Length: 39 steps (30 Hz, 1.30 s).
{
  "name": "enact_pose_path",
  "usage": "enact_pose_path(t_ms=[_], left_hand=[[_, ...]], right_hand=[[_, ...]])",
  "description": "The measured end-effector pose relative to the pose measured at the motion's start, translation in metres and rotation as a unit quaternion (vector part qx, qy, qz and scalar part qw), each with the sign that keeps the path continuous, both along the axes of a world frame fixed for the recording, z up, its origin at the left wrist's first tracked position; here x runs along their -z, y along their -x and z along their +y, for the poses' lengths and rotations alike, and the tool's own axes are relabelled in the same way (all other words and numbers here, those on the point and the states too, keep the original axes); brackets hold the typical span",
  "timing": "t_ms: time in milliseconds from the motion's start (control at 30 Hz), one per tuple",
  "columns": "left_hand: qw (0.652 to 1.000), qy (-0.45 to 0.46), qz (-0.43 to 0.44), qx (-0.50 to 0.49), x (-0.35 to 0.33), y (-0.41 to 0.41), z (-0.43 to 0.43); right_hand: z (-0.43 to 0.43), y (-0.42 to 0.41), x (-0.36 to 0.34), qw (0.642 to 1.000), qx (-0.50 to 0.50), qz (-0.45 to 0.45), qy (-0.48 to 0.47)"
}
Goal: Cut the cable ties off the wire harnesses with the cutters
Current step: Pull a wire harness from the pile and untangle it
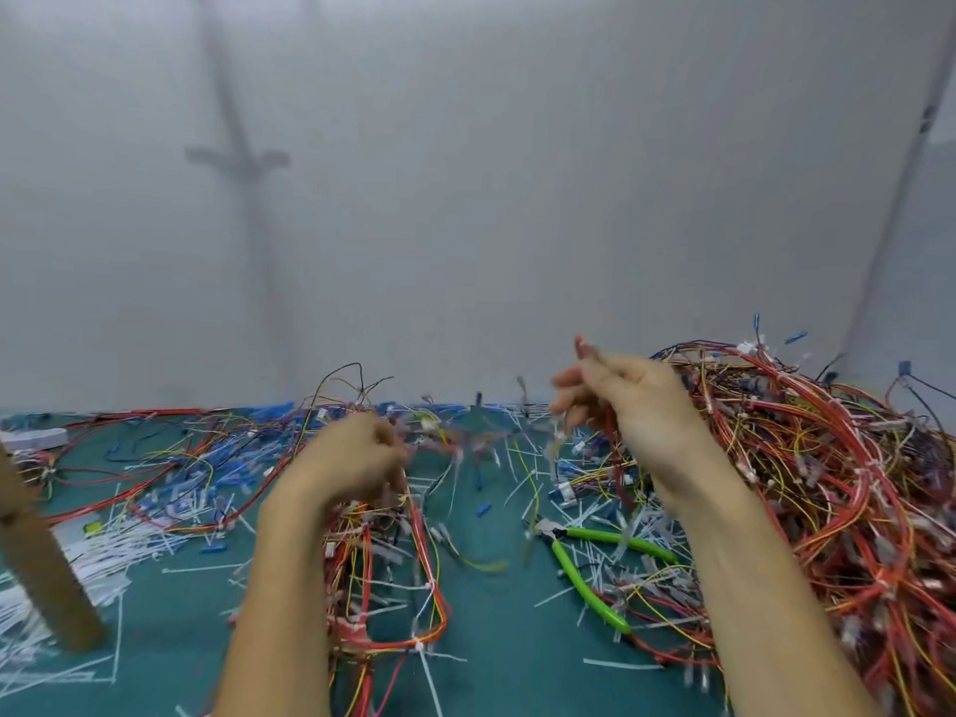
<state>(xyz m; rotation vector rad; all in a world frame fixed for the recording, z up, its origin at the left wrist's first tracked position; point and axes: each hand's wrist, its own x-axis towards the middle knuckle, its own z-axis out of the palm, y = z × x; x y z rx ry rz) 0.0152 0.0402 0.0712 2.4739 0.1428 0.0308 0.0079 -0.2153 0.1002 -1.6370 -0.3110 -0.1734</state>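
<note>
My left hand [352,463] grips a red, yellow and black wire harness [408,577] that hangs down to the green mat, with white cable ties [419,646] on it. My right hand [626,406] is raised beside the big pile and pinches thin wires of the same harness; the motion blurs them. The green-handled cutters [589,566] lie on the mat between my forearms, in neither hand, jaws pointing left.
A large tangle of red harnesses [838,489] fills the right side. Loose wires and blue terminals [170,468] spread at the back left. Cut white ties litter the green mat [507,664]. A cardboard strip [41,556] leans at the left edge. A grey wall stands behind.
</note>
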Motion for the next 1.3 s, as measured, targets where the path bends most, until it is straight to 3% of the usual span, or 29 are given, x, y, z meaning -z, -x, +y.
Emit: enact_pose_path(t_ms=[67,133,200,267,300,333,400,433,500,600,733,800,900,1000,1067,1133,1200,1300], left_hand=[[0.989,-0.029,0.111,0.089,0.006,-0.001,-0.012],[0.979,-0.071,0.161,0.101,0.010,-0.002,-0.018],[0.976,-0.130,0.154,0.082,0.013,-0.007,-0.023],[0.983,-0.168,0.051,0.045,0.012,-0.011,-0.028],[0.994,-0.107,-0.014,0.018,0.010,-0.011,-0.031],[0.998,0.014,-0.053,-0.008,0.006,-0.012,-0.035],[0.964,0.263,-0.035,-0.009,-0.005,-0.011,-0.044],[0.950,0.311,-0.007,0.015,-0.008,-0.010,-0.049],[0.947,0.317,0.018,0.057,-0.007,-0.007,-0.059],[0.951,0.304,-0.020,0.057,-0.001,-0.007,-0.070],[0.947,0.310,-0.009,0.081,-0.001,-0.006,-0.073],[0.931,0.350,0.012,0.105,-0.003,-0.004,-0.070],[0.878,0.458,0.012,0.139,-0.009,0.000,-0.064],[0.836,0.537,-0.027,0.114,-0.013,0.002,-0.059],[0.799,0.588,-0.052,0.111,-0.015,0.002,-0.056],[0.760,0.632,-0.081,0.126,-0.018,0.003,-0.054],[0.746,0.638,-0.105,0.160,-0.020,0.006,-0.050],[0.773,0.580,-0.121,0.227,-0.019,0.014,-0.046]], right_hand=[[0.000,0.000,0.006,0.984,-0.073,0.051,0.156],[0.004,0.003,0.012,0.934,-0.145,0.059,0.322],[0.011,0.006,0.017,0.887,-0.199,0.055,0.413],[0.020,0.009,0.017,0.860,-0.222,0.034,0.458],[0.024,0.010,0.017,0.851,-0.229,0.018,0.473],[0.029,0.011,0.017,0.844,-0.236,0.004,0.482],[0.036,0.011,0.019,0.832,-0.251,-0.016,0.495],[0.039,0.011,0.020,0.826,-0.257,-0.021,0.501],[0.042,0.010,0.023,0.821,-0.257,-0.020,0.510],[0.042,0.007,0.027,0.819,-0.250,-0.012,0.516],[0.034,0.000,0.032,0.835,-0.235,0.007,0.498],[0.031,-0.004,0.034,0.846,-0.208,0.005,0.491],[0.020,-0.009,0.032,0.858,-0.170,0.006,0.485],[0.004,-0.012,0.027,0.906,-0.122,0.020,0.404],[-0.001,-0.014,0.022,0.965,-0.048,0.051,0.253],[-0.003,-0.016,0.019,0.993,0.021,0.082,0.079],[-0.002,-0.017,0.018,0.988,0.044,0.123,-0.078],[-0.004,-0.021,0.022,0.947,-0.038,0.233,-0.217]])
